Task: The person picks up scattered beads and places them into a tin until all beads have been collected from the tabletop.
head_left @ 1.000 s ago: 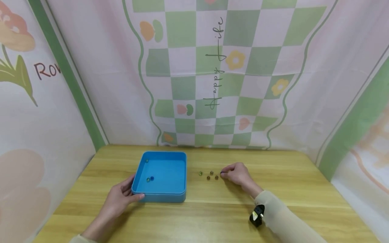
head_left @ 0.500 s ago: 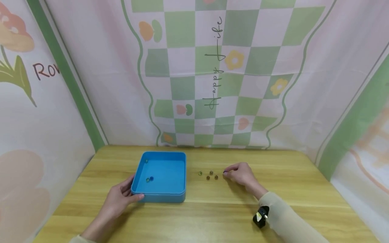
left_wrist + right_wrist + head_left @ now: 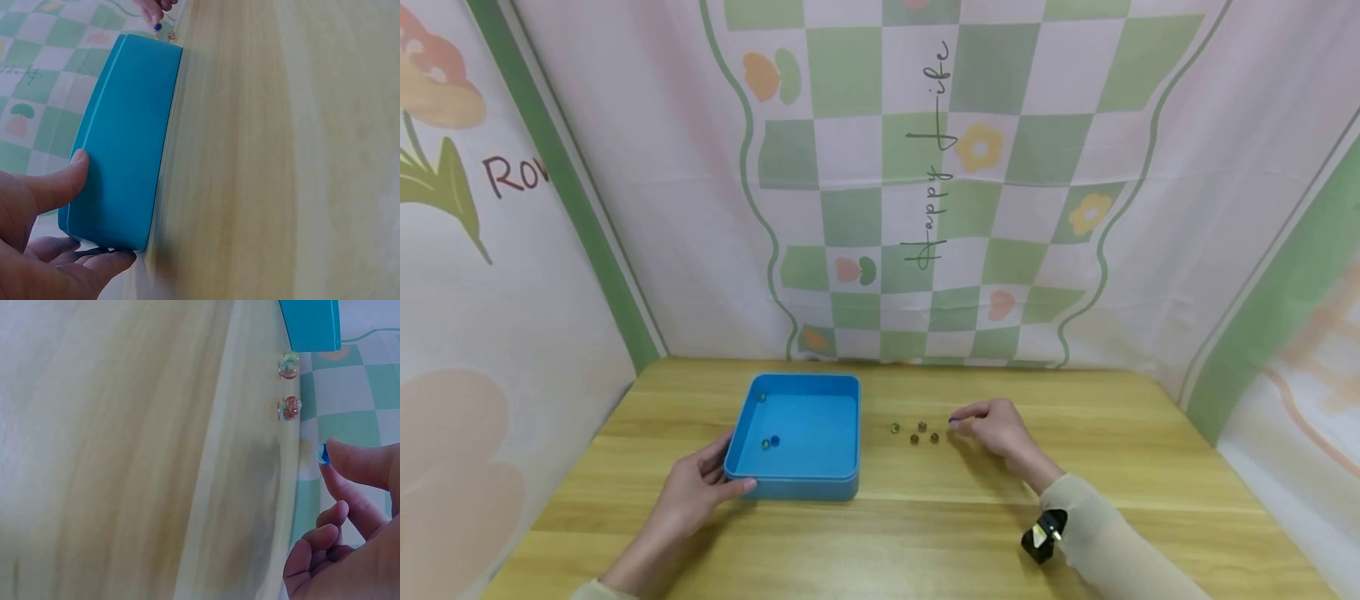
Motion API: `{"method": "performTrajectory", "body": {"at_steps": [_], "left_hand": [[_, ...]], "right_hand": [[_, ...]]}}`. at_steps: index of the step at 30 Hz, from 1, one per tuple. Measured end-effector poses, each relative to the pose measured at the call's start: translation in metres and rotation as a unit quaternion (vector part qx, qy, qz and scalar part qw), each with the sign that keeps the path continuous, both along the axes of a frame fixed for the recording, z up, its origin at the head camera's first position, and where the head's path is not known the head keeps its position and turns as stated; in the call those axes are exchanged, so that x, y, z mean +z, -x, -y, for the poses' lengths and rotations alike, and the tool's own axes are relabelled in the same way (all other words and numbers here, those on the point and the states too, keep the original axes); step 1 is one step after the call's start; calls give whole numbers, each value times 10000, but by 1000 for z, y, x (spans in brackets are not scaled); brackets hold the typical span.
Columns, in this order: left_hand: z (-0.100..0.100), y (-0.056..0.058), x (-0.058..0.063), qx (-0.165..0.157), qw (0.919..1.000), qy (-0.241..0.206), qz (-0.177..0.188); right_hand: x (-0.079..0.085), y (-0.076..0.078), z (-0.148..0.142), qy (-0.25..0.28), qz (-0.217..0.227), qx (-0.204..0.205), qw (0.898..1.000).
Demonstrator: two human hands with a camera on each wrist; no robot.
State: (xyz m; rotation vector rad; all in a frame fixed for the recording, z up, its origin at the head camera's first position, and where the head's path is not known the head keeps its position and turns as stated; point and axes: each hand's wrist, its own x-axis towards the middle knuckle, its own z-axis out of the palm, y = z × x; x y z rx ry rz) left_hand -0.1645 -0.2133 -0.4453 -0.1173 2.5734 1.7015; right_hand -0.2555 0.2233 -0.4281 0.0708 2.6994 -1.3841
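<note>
My right hand (image 3: 961, 422) pinches a small blue marble (image 3: 952, 424) between thumb and forefinger, just above the wooden table (image 3: 925, 533). In the right wrist view the marble (image 3: 322, 454) sits at my fingertips (image 3: 350, 459). Several loose marbles (image 3: 922, 433) lie just left of that hand. A blue tray (image 3: 805, 486) stands at the left with three marbles (image 3: 770, 442) inside. My left hand (image 3: 732, 463) grips its near left corner. In the left wrist view the thumb (image 3: 59, 184) presses the tray wall (image 3: 125, 144).
Two marbles (image 3: 289, 387) lie between my right hand and the tray corner (image 3: 310, 325) in the right wrist view. Patterned cloth walls (image 3: 880, 192) close the table in at the back and on both sides.
My right hand has closed on the blue marble and risen slightly off the table. The left hand and the tray have not moved.
</note>
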Motion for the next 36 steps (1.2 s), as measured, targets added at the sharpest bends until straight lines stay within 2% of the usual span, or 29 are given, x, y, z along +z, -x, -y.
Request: {"method": "performTrajectory", "body": {"at_steps": [14,36], "left_hand": [[1,1,0,-8,10000,-3,10],[0,0,0,17,10000,-16,57]], "right_hand": [[14,2,13,359,-23,-15,9994],[41,13,49,525,-167,197,9983]]}}
